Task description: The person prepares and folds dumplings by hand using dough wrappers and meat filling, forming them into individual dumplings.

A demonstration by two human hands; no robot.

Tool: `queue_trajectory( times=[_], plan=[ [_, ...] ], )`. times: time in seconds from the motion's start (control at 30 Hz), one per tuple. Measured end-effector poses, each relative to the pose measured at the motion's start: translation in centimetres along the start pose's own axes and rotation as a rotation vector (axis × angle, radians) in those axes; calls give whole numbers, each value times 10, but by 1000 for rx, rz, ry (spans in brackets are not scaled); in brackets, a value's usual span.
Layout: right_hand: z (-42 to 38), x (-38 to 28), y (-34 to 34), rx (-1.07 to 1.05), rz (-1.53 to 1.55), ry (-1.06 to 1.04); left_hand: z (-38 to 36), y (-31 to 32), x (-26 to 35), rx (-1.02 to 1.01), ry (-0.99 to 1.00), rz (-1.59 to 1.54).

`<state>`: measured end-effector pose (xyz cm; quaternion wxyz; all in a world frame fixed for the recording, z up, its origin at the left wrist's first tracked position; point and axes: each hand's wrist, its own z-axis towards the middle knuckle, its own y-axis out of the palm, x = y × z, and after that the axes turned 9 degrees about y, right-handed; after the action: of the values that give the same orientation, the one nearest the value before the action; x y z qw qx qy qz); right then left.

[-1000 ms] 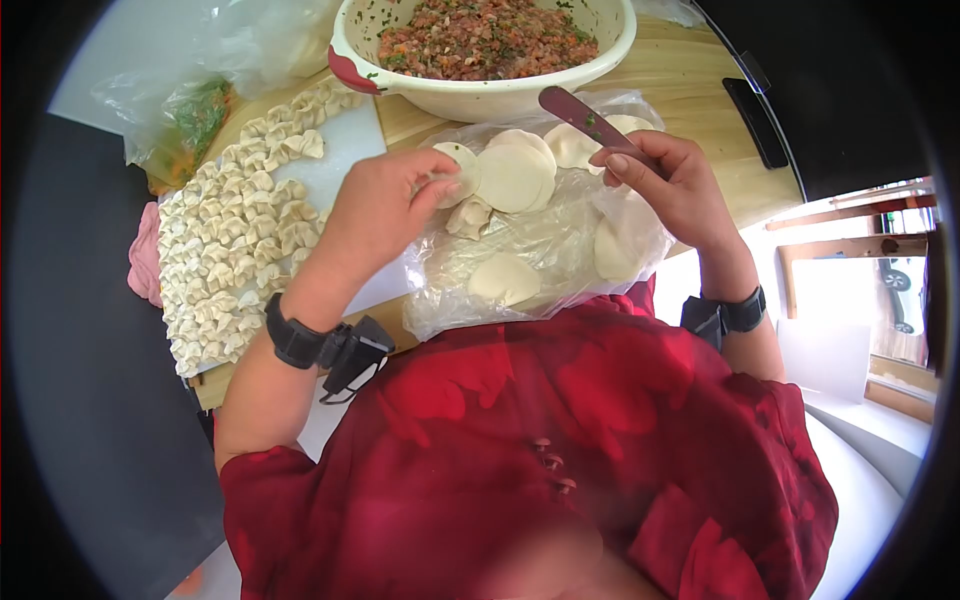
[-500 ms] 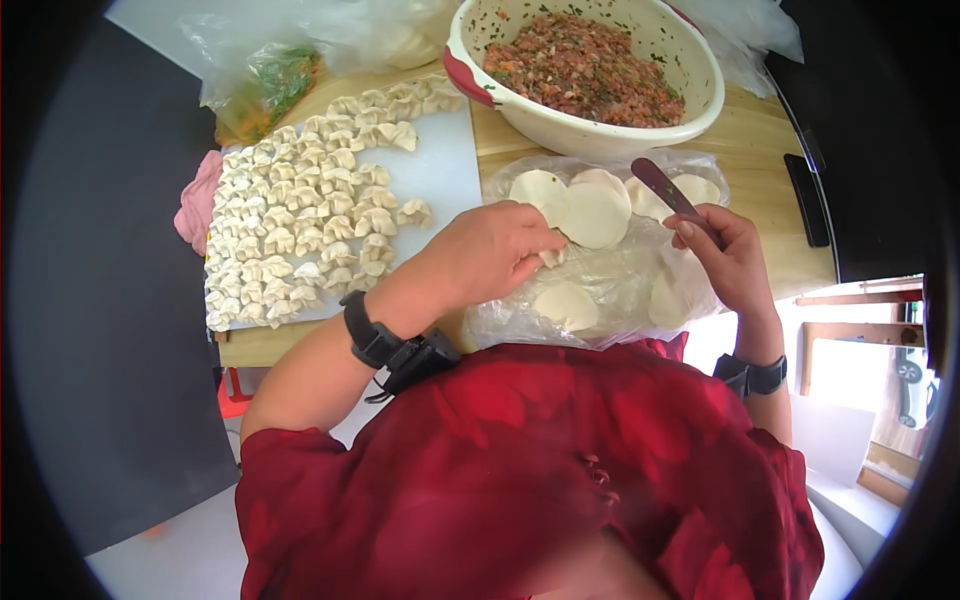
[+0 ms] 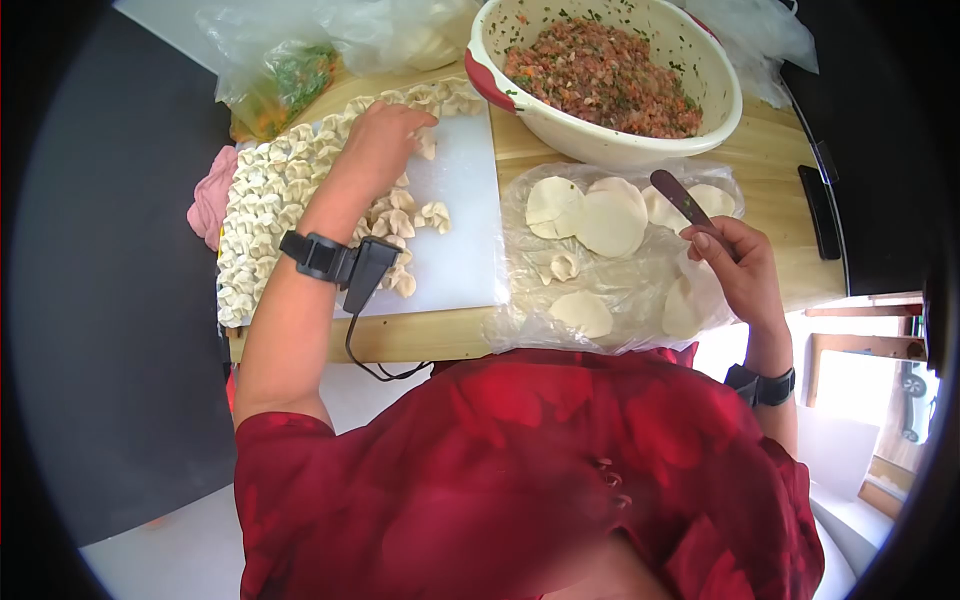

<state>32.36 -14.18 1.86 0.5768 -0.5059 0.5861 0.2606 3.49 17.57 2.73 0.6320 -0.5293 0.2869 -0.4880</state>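
My left hand (image 3: 385, 142) is over the white board (image 3: 462, 220), its fingertips beside a folded dumpling (image 3: 426, 147) at the end of an upper row. The hand's underside is hidden, so its grip does not show. Rows of dumplings (image 3: 265, 200) cover the board's left part. My right hand (image 3: 738, 262) is closed round a dark flat-handled tool (image 3: 680, 197), above a plastic sheet (image 3: 635, 275). On that sheet lie round dough wrappers (image 3: 611, 223), some overlapping, another wrapper (image 3: 582, 314) near the front edge, and one small folded dumpling (image 3: 563, 267).
A large white bowl (image 3: 728, 112) of minced filling (image 3: 610, 75) stands at the back. Behind the board are clear plastic bags (image 3: 365, 40), one with chopped greens (image 3: 300, 75). A pink cloth (image 3: 211, 197) lies left, a black flat object (image 3: 820, 212) right.
My left hand has moved from the plastic sheet left and back to the board, leaving the small dumpling uncovered on the sheet. My right hand keeps its hold on the tool. The view has shifted slightly.
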Motion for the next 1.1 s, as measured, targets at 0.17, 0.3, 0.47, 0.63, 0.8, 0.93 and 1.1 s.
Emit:
queue_trajectory(
  times=[0.17,0.3,0.47,0.63,0.8,0.93,1.1],
  plan=[
    [1,1,-1,-5,-1,14,-16,-7,2,-20,-88,-112],
    [4,1,1,-21,-4,2,-28,-9,-6,139,-159,-209],
    [3,2,0,-12,-14,10,-35,-12,-17,170,-127,-138],
    [3,5,-1,2,-38,-10,-39,-2,-20,190,-121,-102],
    [-1,3,-6,17,-83,-20,-59,-30,-12,187,-181,-206],
    [-5,-1,-4,25,-86,34,-98,-70,22,158,-417,-325],
    [-2,-2,-2,8,-74,-2,-157,-70,46,132,-478,-318]
  ],
)
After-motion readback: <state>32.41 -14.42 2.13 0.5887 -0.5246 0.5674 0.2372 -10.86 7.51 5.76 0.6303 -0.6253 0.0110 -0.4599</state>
